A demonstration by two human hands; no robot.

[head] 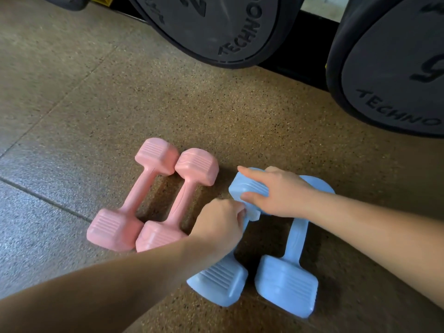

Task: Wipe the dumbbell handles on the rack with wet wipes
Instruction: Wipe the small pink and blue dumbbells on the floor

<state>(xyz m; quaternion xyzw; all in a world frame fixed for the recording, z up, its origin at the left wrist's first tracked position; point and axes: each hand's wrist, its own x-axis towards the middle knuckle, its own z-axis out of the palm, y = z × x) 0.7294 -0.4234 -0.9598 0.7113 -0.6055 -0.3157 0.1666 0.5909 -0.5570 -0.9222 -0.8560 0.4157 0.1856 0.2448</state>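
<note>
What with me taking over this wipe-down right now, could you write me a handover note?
Left hand: grips the handle of the left blue dumbbell; a pale bit at its fingertips may be the wipe, cannot tell.
Right hand: holds that dumbbell's far head.
Things: right blue dumbbell beside it, pink dumbbells to the left, all on the floor.
Done: cannot tell which handles are wiped.
Left: probably finish this handle, then check the others.

Pink dumbbell pair (pixel 156 234), blue dumbbell pair (pixel 286 287): lying side by side on floor (pixel 72 116).
</note>
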